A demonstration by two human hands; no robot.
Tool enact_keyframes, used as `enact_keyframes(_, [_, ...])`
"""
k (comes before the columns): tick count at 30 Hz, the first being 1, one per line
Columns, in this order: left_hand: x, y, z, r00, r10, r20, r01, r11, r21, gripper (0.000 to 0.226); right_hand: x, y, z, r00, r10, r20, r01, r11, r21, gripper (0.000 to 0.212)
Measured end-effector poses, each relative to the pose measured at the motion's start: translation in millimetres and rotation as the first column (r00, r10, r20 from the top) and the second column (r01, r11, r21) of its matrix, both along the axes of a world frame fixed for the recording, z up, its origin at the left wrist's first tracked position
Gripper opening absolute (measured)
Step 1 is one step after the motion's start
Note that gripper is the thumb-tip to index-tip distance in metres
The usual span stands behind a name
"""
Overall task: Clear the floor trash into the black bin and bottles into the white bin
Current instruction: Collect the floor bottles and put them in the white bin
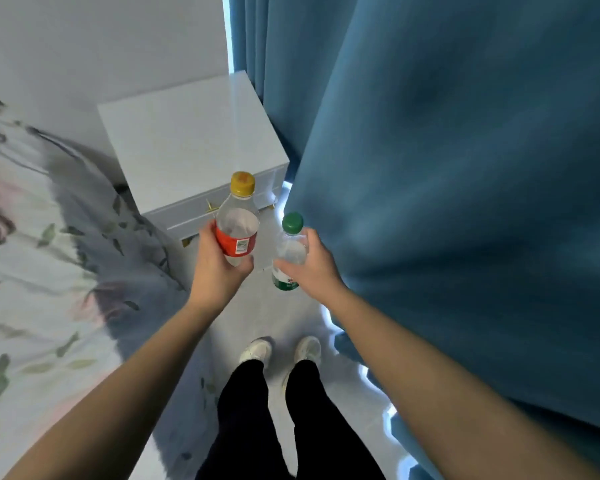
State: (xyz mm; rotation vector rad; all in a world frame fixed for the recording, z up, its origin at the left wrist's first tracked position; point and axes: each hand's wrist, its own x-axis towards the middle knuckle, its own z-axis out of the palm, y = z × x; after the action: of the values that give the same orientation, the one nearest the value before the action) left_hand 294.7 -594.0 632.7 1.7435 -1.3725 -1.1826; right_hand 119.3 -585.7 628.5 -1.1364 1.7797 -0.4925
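Observation:
My left hand (219, 265) grips a clear plastic bottle with a yellow cap and red label (238, 223), held upright in front of me. Just to its right, my right hand (312, 263) grips a smaller clear bottle with a green cap and green label (290, 249), also upright. The two bottles are close together but apart, above the pale floor. Neither the black bin nor the white bin is in view.
A white bedside cabinet (187, 147) stands straight ahead. A bed with a floral cover (39, 271) fills the left side. Blue curtains (465, 168) hang along the right. My feet in white shoes (281, 351) stand in the narrow strip of floor (264, 317) between them.

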Motion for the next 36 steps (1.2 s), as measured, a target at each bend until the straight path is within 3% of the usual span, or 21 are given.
enact_keyframes(5, [-4.9,29.0,72.0,0.994,-0.108,-0.033,0.104,0.989,-0.106,0.062,-12.5,42.8,71.7,0.993,-0.116,0.013,0.117,0.983,-0.144,0.059])
enact_keyframes(17, [-13.1,40.8,114.8,0.942,-0.328,-0.072,0.312,0.934,-0.173,0.068,-39.3,83.7,139.9,0.929,-0.368,0.025,0.349,0.856,-0.382,0.058])
enact_keyframes(28, [-42.3,44.9,155.1,0.885,-0.465,-0.028,0.444,0.861,-0.249,0.069,-61.7,112.7,175.3,0.893,-0.429,0.134,0.439,0.767,-0.467,0.054])
enact_keyframes(36, [-92.8,93.8,175.3,0.798,-0.602,-0.002,0.578,0.766,-0.281,0.070,-94.2,194.3,199.1,0.857,-0.483,0.180,0.504,0.715,-0.484,0.054])
